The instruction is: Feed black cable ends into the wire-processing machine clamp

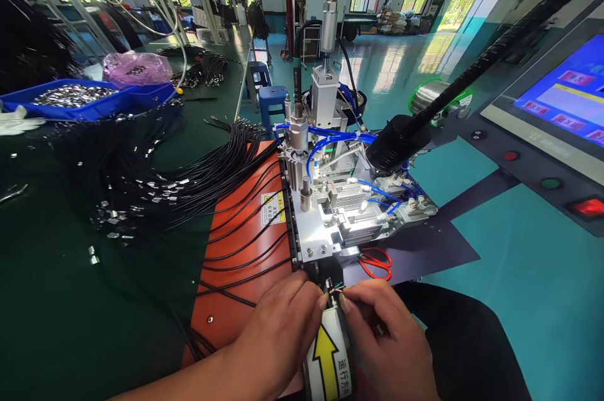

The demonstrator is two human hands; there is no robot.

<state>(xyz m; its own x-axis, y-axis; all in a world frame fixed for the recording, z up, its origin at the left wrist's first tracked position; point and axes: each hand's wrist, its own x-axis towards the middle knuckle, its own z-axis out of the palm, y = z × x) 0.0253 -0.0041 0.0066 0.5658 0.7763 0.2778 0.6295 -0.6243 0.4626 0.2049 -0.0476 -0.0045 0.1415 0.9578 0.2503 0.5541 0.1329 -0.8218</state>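
Note:
Thin coloured wires [336,289] fan out between my two hands, just above the near end of the machine's track. My left hand [289,319] is closed, its thumb and forefinger pinching the wires from the left. From the right, my right hand [389,328] pinches the wire ends between thumb and forefinger. The cable these wires belong to is mostly hidden by my fingers. Directly below them lies the white track cover with a yellow arrow [325,357]. The metal machine [330,218], with cylinders and blue air tubes, stands just beyond my hands.
Black cables [245,256] lie across the orange plate [226,288], from a large bundle [189,174] on the dark green table. Blue trays [85,99] of metal parts sit farther back. Red-handled scissors [376,262] lie beside the machine. A control panel [542,136] stands right.

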